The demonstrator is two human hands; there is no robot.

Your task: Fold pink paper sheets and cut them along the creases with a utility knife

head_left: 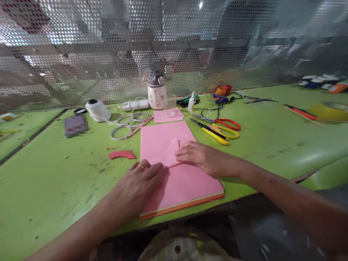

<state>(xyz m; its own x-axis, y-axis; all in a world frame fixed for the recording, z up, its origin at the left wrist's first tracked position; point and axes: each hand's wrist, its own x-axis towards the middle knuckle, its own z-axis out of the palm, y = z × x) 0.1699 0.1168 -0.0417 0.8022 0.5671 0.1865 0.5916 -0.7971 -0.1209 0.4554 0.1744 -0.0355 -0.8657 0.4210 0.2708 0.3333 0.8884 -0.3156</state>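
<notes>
A stack of pink paper sheets [163, 139] lies on the green table [54, 181] in front of me. A small folded pink piece [171, 154] rests on top of the stack. My left hand [141, 183] lies flat on the stack with its fingers stretched toward the folded piece; a ring is on one finger. My right hand [198, 156] presses down on the right side of the folded piece, fingers together and extended.
Red-handled scissors [223, 122], yellow-handled scissors [221, 132] and a yellow cutter [213, 132] lie to the right. A white bottle [157, 90], clear cup [170, 105], glue bottle [191, 101], tape rings [127, 125] and red scrap [122, 154] sit nearby. Perforated metal screen [81, 54] stands behind.
</notes>
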